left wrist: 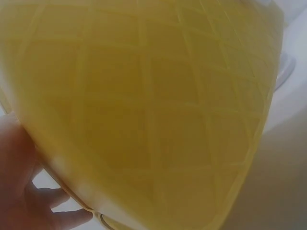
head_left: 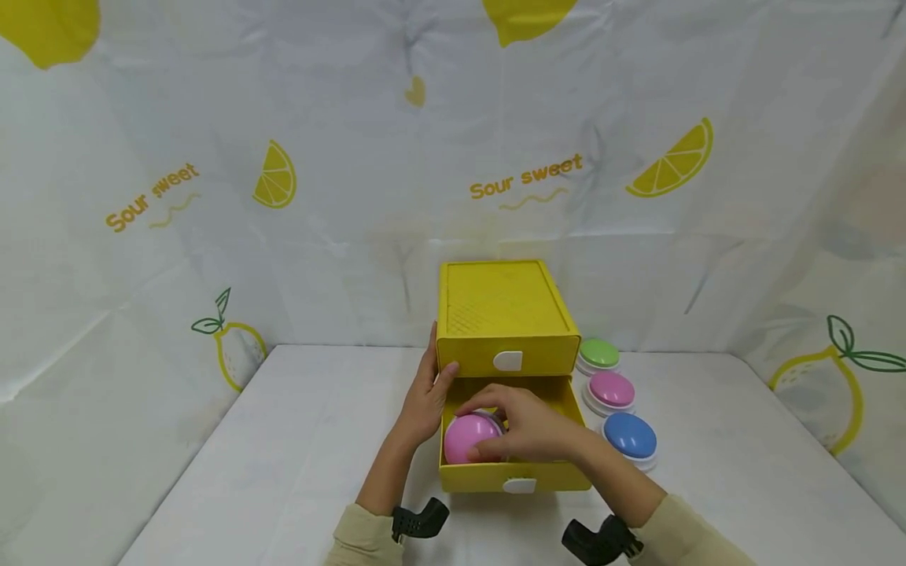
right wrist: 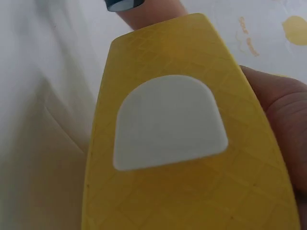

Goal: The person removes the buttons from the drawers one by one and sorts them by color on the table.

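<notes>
A yellow two-drawer box stands on the white table, its lower drawer pulled out. Inside that drawer at the left is a pink dome push button with a white base. My right hand reaches over the drawer front and grips this button between thumb and fingers. My left hand rests against the box's left side, fingers straight along it and thumb at the front corner. In the left wrist view, the box's latticed side fills most of the picture. A white drawer handle shows large in the right wrist view.
Right of the box, a green push button, another pink push button and a blue push button stand in a row. Behind the table hangs a white cloth with lemon prints. The upper drawer is closed.
</notes>
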Demonstrator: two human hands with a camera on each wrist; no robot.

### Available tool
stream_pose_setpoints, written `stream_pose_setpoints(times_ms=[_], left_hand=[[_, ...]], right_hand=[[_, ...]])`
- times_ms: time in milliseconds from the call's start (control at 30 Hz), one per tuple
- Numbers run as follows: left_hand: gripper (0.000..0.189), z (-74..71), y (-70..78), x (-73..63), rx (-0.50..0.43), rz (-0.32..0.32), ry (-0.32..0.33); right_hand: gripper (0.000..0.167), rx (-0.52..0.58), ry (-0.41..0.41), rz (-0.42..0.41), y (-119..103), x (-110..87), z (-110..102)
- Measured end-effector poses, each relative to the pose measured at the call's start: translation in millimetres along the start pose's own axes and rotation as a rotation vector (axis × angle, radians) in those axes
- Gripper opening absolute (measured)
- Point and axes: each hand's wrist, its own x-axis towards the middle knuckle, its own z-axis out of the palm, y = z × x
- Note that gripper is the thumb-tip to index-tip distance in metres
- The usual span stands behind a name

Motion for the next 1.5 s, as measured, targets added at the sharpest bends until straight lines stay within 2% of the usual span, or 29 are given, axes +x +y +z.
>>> stream_pose_setpoints(times_ms=[100,233,400,600,700,867,1067,1333,1500], left_hand=[[0.07,1.0,-0.1,0.0,0.005,-0.001,0.002],[0.07,3.4,-1.2,0.3,0.01,0.014,-0.002],[0.07,6.5,-1.3,0.1,0.021,0.026,-0.008],[0.069,7.1,-1.5,-0.4,0.032,0.013,0.003],[0.069,7.4,-1.8,0.9,0.03,0.023,-0.004],[0.069,5.3,-0.6,3.9,0.027,0.025,-0.011],[0.068,4.0,0.4,3.0,0.02,0.008,-0.013],[0.068,2.8,1.7,0.6,0.017,0.008,-0.018],[0.07,1.1,1.9,1.0,0.026,0.016,-0.008]], right_hand=[[0.045,0.02,0.03,-0.003,2,-2.5,2],[0.045,0.052,0.108,-0.011,2,-11.4,-2],[0.045,0.174,0.209,-0.024,3,-30.2,-15],[0.045,0.301,0.369,-0.099,13,-50.4,-26],[0.047,0.371,0.419,-0.131,17,-61.8,-31],[0.05,0.376,0.473,-0.157,25,-76.2,-45],[0.05,0.457,0.514,-0.18,46,-91.5,-63],[0.047,0.472,0.661,-0.067,77,-111.4,-84],[0.046,0.543,0.736,-0.094,102,-116.1,-91]])
